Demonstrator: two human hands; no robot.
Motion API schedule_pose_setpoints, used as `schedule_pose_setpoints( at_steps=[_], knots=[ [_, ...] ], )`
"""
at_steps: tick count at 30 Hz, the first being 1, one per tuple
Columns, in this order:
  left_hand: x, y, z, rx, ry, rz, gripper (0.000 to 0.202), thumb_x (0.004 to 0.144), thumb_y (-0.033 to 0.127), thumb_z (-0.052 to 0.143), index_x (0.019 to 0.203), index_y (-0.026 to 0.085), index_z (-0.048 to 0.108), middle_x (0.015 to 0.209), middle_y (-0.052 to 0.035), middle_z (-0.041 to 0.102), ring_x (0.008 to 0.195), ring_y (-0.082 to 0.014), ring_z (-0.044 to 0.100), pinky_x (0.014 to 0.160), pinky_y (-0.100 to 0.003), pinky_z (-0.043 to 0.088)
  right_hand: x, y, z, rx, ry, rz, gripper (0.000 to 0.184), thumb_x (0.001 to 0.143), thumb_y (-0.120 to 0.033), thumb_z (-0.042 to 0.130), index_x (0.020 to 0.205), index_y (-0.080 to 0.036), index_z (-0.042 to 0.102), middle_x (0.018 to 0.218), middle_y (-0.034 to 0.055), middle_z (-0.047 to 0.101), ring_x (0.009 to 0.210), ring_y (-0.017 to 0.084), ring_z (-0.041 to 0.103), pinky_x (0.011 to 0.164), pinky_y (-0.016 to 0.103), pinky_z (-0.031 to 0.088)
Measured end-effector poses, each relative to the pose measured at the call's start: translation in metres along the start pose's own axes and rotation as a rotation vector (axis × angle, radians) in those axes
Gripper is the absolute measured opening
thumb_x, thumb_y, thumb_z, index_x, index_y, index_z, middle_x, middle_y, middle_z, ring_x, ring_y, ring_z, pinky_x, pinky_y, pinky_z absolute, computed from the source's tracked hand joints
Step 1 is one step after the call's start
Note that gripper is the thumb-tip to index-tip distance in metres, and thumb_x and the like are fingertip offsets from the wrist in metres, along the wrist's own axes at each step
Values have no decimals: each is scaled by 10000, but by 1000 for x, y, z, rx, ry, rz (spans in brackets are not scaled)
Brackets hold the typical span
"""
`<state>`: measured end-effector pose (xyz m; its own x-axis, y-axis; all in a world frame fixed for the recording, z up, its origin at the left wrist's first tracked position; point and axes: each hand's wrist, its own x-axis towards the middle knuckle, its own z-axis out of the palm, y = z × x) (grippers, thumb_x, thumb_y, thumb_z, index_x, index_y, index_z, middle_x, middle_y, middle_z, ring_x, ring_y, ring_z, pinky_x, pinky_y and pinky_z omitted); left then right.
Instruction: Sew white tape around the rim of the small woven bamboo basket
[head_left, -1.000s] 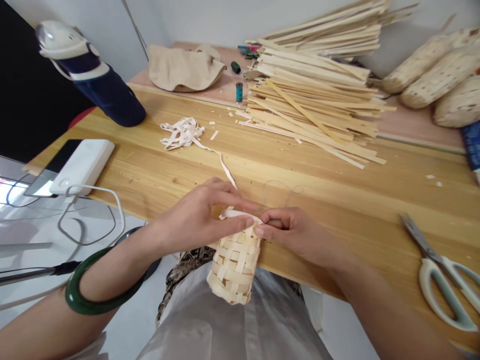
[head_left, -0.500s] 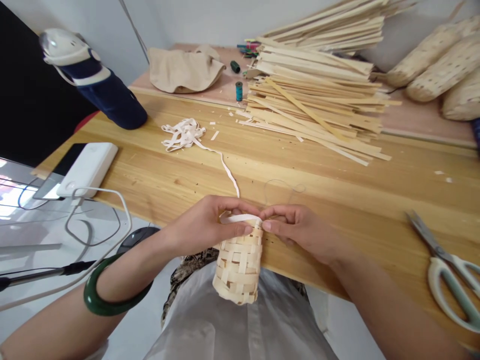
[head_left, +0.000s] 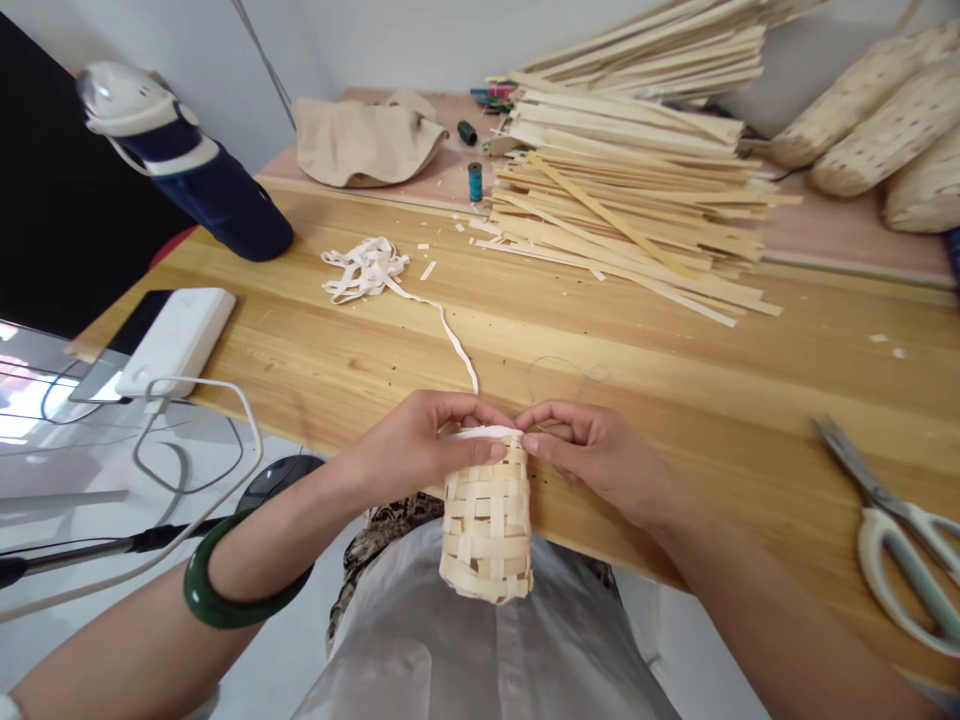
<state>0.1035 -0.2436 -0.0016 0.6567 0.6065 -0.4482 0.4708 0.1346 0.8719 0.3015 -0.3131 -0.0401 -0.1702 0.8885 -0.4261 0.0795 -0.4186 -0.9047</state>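
Shifted: woven basket (head_left: 489,525) swung slightly to the person's right; white ribbon (head_left: 493,432) flatter along its rim than half a second ago

Item: basket, pale flat strips, held at the near edge of the wooden table (head_left: 360,350), mouth toward the tabletop, base over the lap. Whether the base rests on the lap, I cannot tell.

Left hand (head_left: 420,440): gripping rim and ribbon, thumb pressed to the basket's outer side, fingers curved behind the rim. Green bangle (head_left: 199,585) on the forearm.

Right hand (head_left: 596,450): thumb and forefinger pinched on the ribbon at the rim's right end, near the left fingertips; anything else within is hidden.

Thin thread (head_left: 555,358): looped on the table just beyond the right hand.

Ribbon heap (head_left: 366,268): loose, farther back, one strand running to behind the left hand.

Scissors (head_left: 879,497): flat, well to the right.

Wooden strips (head_left: 630,200): stacked at the back, teal spool (head_left: 475,182) just beside.

Dark blue bottle (head_left: 217,195): back left; white power bank (head_left: 180,340) nearer the person.
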Motion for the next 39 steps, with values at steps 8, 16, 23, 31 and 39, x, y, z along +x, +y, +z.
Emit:
schedule_pose_setpoints(
  at_steps=[8,16,23,31,39],
  knots=[
    [1,2,2,-14,12,-8,357,817,416,708,1087,184,735,972,-48,752,872,-201,665,760,-275,494,-1,3,0,-141,58,-84,286,813,-475,605,867,-197,649,640,-21,523,597,128,423,555,264,297],
    [0,0,1,-3,6,-66,360,815,492,701,1011,196,762,899,-31,741,812,-185,639,710,-257,487,1,-1,-3,-163,73,-100,265,828,-454,580,823,-207,675,674,-2,559,621,139,452,578,277,345],
    [-2,-1,5,-87,31,-63,351,802,445,721,1045,192,723,936,-49,730,824,-192,647,707,-271,501,4,2,-4,-82,21,-77,283,801,-469,637,810,-190,681,571,-53,438,513,85,306,506,254,261],
    [-5,-3,5,-152,31,-104,249,802,419,730,851,175,707,721,7,664,643,-124,566,592,-224,431,6,-2,-4,-37,-33,-48,322,770,-501,680,813,-184,715,598,-44,490,528,87,328,508,262,254],
    [-4,-6,6,-168,0,9,214,829,387,716,904,187,710,832,-9,704,747,-143,617,682,-236,472,2,-6,-3,77,-152,-36,250,732,-421,770,776,-185,699,649,-38,578,575,91,437,578,253,335]
  ],
)
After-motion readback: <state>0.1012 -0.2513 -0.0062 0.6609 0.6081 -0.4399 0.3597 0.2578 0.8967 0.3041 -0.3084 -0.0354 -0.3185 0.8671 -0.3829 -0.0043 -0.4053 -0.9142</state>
